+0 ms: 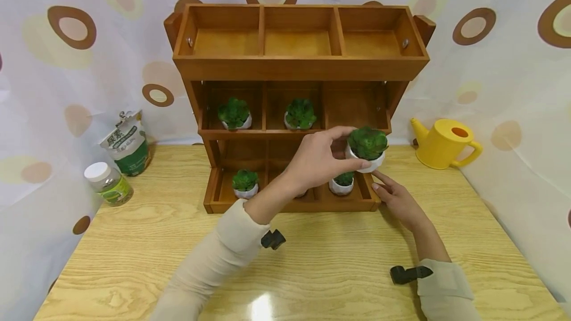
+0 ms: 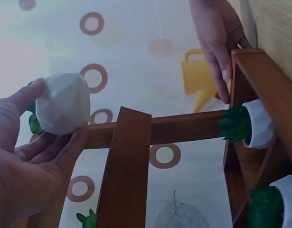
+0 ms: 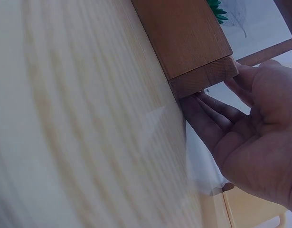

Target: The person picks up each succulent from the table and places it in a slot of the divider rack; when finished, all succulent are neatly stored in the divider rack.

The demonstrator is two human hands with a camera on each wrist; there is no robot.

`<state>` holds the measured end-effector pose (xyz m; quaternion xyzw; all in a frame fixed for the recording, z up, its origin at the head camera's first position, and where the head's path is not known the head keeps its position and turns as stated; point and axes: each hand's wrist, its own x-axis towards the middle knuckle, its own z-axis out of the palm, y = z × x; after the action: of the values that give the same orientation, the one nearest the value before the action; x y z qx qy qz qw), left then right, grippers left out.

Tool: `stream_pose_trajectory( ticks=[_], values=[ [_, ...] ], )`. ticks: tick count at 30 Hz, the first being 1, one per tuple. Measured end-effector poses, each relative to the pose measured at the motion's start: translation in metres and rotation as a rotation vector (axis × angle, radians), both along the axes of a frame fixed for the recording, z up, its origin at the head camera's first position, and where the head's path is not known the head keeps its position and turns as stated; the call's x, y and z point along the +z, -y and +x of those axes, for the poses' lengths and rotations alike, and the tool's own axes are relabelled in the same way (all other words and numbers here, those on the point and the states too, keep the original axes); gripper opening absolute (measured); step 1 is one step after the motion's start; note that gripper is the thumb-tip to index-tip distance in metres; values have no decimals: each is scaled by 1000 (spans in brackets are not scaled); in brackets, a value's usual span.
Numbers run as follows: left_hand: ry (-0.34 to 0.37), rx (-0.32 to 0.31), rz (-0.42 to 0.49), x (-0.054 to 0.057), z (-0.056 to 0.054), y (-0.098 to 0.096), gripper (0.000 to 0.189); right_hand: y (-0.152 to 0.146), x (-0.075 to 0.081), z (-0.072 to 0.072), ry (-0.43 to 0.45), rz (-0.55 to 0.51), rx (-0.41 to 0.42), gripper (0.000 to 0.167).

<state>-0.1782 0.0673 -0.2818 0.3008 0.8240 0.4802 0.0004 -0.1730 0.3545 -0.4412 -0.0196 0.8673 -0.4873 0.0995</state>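
Observation:
In the head view, my left hand [image 1: 316,157] holds a small succulent [image 1: 368,143] in a white faceted pot, thumb at the front, in front of the right side of a wooden three-tier shelf [image 1: 301,69]. The left wrist view shows the white pot [image 2: 65,103] between thumb and fingers. My right hand [image 1: 399,203] touches the lowest tier's right end with its fingertips, as the right wrist view shows at the wooden corner [image 3: 202,78]. Two potted succulents [image 1: 234,113] sit in the middle tier. Below are a left succulent [image 1: 245,183] and a right one [image 1: 342,185].
A yellow watering can [image 1: 446,142] stands right of the shelf. At left are a white-lidded jar [image 1: 109,185] and a green-and-white pouch [image 1: 129,145] with a clip. Patterned sheeting [image 1: 504,83] hangs behind the wooden table [image 1: 330,266]. My left forearm covers part of the lowest tier.

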Motion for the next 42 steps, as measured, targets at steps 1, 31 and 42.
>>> stream_pose_trajectory(
  ticks=[1,31,42],
  values=[
    [-14,12,-4,2,-2,-1,67,0,0,0,-5,-1,6,61],
    [-40,261,-119,23,-55,-51,69,-3,-3,-1,8,28,-6,59],
    [-63,293,-199,23,-59,-58,67,-2,-1,0,-2,31,4,59]
  ],
)
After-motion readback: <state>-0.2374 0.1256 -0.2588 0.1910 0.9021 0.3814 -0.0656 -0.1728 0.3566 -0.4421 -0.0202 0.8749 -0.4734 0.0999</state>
